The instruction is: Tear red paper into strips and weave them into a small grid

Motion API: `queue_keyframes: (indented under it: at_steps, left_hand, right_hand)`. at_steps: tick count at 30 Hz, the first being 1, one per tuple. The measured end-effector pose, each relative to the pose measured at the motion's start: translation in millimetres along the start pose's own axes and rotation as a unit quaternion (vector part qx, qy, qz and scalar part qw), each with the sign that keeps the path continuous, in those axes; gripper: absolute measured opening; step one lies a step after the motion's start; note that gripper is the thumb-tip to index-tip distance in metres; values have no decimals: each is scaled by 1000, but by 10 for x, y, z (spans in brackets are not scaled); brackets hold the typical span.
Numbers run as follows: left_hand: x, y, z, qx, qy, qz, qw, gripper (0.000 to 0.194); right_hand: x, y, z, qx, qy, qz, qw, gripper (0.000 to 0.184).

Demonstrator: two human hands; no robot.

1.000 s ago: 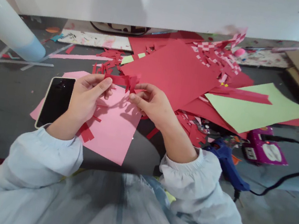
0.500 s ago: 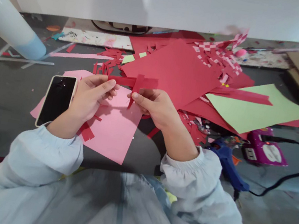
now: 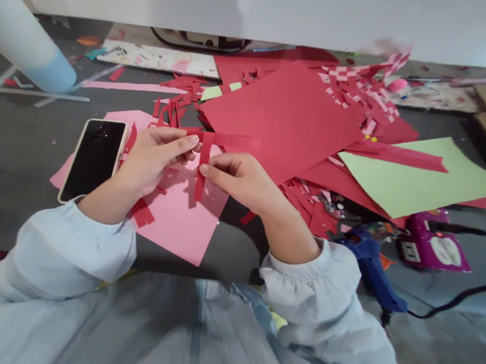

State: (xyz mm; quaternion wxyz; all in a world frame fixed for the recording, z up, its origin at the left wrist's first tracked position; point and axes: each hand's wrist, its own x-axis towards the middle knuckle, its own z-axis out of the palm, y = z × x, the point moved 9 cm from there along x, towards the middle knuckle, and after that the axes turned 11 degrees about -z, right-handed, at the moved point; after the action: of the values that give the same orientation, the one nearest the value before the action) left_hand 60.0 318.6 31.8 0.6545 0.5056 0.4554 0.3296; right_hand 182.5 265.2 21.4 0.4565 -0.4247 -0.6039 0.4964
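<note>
The dark tabletop (image 3: 14, 181) is carrying layered craft paper. A large red sheet (image 3: 286, 115) is lying beyond the hands, a pink sheet (image 3: 184, 222) is spreading beneath them, and a light green sheet (image 3: 415, 183) is resting at the right. A white-and-blue bottle (image 3: 25, 34) is standing at the left. At the right, a purple box (image 3: 421, 243) is bearing a white oval label (image 3: 446, 251), whose wording is proving too small to read. A dark-screened phone (image 3: 92, 160) is lying partly over the pink sheet, just beside the left hand (image 3: 152, 154); a blue glue gun (image 3: 371, 268) is lying near the purple box. Along the back, a paint-spotted white board (image 3: 161, 58) is showing dark handwritten marks (image 3: 114, 53), which are remaining illegible.

The left hand is pinching the near end of a horizontal red strip (image 3: 233, 141) between thumb and fingers; the strip is extending rightward above the right hand (image 3: 247, 183). That hand is pinching the middle of a shorter red strip (image 3: 206, 150), which is crossing the first between the hands, its lower end hanging over the pink sheet. Whether the two are joined cannot be told.
</note>
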Motion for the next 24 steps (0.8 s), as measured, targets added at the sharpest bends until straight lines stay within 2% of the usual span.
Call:
queue_keyframes:
  at_steps: [2, 4, 8, 11, 14, 17, 20, 24]
  left_hand:
    - [4, -10, 11, -9, -6, -8, 1000, 32]
    - [11, -23, 18, -18, -12, -14, 1000, 29]
    - [17, -40, 28, -9, -30, -7, 999, 25]
    - [7, -69, 55, 12, -52, -7, 999, 26]
    - [-10, -164, 108, 38, -76, -51, 995, 27]
    - [-30, -217, 101, 58, -59, -84, 993, 29]
    - [-42, -176, 79, 72, -37, -70, 994, 25]
    - [-39, -79, 52, 78, -19, -17, 997, 28]
  right_hand:
    - [-5, 27, -32, 11, 21, 10, 1000, 45]
    - [-8, 34, -94, 52, 68, 12, 996, 47]
    - [-31, 51, -238, 146, 182, 3, 972, 46]
    - [-58, 58, -309, 169, 237, -10, 956, 42]
    - [-65, 51, -302, 157, 239, -17, 958, 37]
    - [-76, 43, -298, 138, 238, -20, 961, 35]
    - [-100, 32, -333, 128, 256, -28, 958, 34]
    - [-117, 12, -368, 121, 269, -41, 955, 30]
